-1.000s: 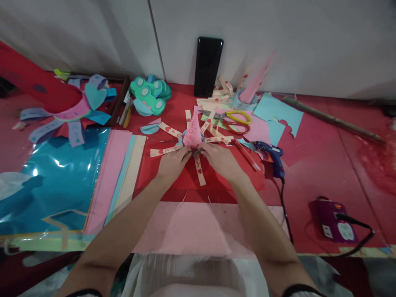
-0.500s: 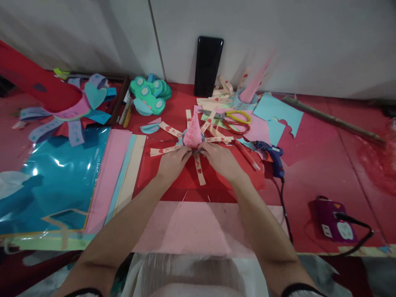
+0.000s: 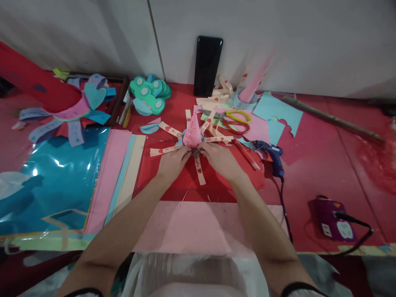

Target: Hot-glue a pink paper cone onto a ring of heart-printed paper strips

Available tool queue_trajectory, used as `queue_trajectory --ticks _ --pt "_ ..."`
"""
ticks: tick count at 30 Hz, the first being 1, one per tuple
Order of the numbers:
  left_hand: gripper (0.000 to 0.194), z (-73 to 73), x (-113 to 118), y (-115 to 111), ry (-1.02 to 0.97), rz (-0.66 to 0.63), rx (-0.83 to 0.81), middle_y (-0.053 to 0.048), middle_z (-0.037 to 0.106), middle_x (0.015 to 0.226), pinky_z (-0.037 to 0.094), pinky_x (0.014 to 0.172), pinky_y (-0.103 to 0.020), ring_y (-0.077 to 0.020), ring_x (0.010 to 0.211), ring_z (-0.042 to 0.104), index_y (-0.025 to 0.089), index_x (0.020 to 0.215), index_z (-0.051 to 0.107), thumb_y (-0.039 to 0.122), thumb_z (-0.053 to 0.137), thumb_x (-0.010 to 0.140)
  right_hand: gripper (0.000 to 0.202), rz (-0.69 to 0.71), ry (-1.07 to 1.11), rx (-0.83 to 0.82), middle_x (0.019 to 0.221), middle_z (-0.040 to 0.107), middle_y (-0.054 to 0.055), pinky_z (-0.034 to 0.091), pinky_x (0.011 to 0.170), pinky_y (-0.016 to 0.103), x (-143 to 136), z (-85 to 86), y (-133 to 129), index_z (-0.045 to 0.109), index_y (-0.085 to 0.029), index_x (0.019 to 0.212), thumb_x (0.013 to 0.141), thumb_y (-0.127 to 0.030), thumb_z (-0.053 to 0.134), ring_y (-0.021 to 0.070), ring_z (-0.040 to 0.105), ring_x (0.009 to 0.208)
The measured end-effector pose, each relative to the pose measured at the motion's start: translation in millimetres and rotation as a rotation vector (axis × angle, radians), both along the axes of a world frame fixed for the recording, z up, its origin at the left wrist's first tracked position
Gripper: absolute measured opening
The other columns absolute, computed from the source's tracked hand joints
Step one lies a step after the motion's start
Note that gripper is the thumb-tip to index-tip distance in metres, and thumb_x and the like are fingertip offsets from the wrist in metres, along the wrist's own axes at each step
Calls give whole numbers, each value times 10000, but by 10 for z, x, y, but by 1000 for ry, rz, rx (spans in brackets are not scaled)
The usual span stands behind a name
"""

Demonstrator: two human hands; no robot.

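A pink paper cone with red writing stands upright inside a light blue paper ring. Cream paper strips with red hearts and letters spread outward from the ring. My left hand pinches the ring's near edge on the left, and my right hand pinches the same edge on the right. Between my fingertips, one strip points toward me. The fingertips partly hide the ring's near side. All of it rests on red paper.
Scissors, a red pen and a blue glue gun lie to the right. Behind stand a phone and another pink cone. Paper sheets lie left; a purple power adapter sits at right.
Both hands stay at the ring's near edge, with only a very slight shift of the fingertips. The other things have not moved.
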State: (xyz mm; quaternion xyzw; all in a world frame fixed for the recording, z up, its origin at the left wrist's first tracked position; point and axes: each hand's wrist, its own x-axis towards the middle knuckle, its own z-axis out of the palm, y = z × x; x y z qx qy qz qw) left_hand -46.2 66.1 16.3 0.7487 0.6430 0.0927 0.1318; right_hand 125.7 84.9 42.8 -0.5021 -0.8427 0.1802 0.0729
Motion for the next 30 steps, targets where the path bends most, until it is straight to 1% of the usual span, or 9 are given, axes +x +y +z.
queue_trajectory --ticks 7,13,18,20,23,26,28,30 --pt "280 13 2 -10 -5 -10 8 -28 700 915 411 596 -232 -164 762 642 211 1007 628 319 391 906 217 5 -23 7 916 593 37 217 532 227 4 0 0 533 -218 1028 906 -184 357 133 542 787" --pt "277 -7 -13 -5 -7 -21 22 -32 700 926 432 617 -233 -161 771 642 216 1010 635 299 395 899 239 23 -41 20 930 599 42 226 529 232 7 14 -6 538 -228 1052 909 -192 349 141 552 823" --pt "282 -20 -16 -3 -32 -17 43 -28 702 941 445 634 -235 -159 786 645 219 1009 644 307 398 900 240 9 -36 -9 943 611 35 252 534 226 1 32 -7 549 -233 1052 903 -189 366 144 565 832" --pt "290 -10 -18 -15 -61 -16 83 -25 704 948 452 643 -243 -161 779 650 230 1019 650 330 405 900 229 -5 1 -34 983 617 31 292 558 216 13 54 0 553 -240 1059 899 -207 392 146 573 852" --pt "299 8 -31 -37 -97 -24 194 -26 708 943 460 680 -246 -154 761 654 241 1016 662 357 413 897 235 -30 79 -90 1049 621 19 364 636 212 49 102 21 551 -255 1085 882 -208 442 148 581 902" --pt "299 9 -48 -49 -111 -25 270 -33 713 910 459 673 -231 -146 757 655 229 975 676 353 414 897 220 -65 143 -115 1072 624 13 404 707 229 82 132 48 573 -255 1063 869 -215 474 151 578 939" --pt "295 0 -53 -47 -110 -17 268 -31 714 889 457 654 -227 -147 758 657 225 963 676 344 415 897 207 -77 174 -110 1076 622 15 414 729 236 86 130 60 589 -251 1042 869 -227 480 148 574 939" --pt "287 -11 -51 -41 -94 -7 233 -28 716 875 457 640 -230 -150 746 658 225 965 673 343 422 893 211 -71 195 -114 1063 622 22 415 732 233 75 114 64 595 -246 1044 873 -227 473 144 569 937"
